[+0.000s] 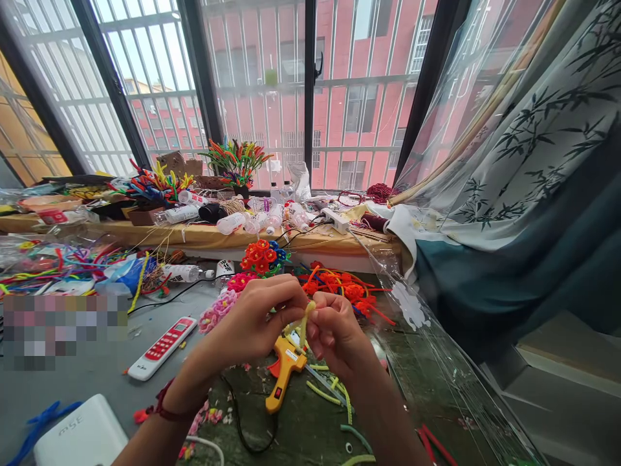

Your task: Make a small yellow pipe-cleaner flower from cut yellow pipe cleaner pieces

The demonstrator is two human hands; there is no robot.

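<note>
Between the fingertips of both hands is a short yellow pipe cleaner (305,329), bent at its top. My left hand (262,314) pinches it from the left, with a red band round the wrist. From the right, my right hand (337,330) grips the same piece with thumb and finger. Just below them lies a yellow hot glue gun (286,375) on the dark table. Cut yellow pipe cleaner pieces (324,393) are scattered beside it. Red, orange and pink pipe cleaner flowers (262,256) stand behind my hands.
A white remote (162,347) and a white box-shaped device (80,433) lie on the left. Orange pipe cleaners (334,283) are heaped behind my right hand. Bottles (231,223) and a power strip (336,221) crowd the window ledge. A curtain (485,272) hangs at right.
</note>
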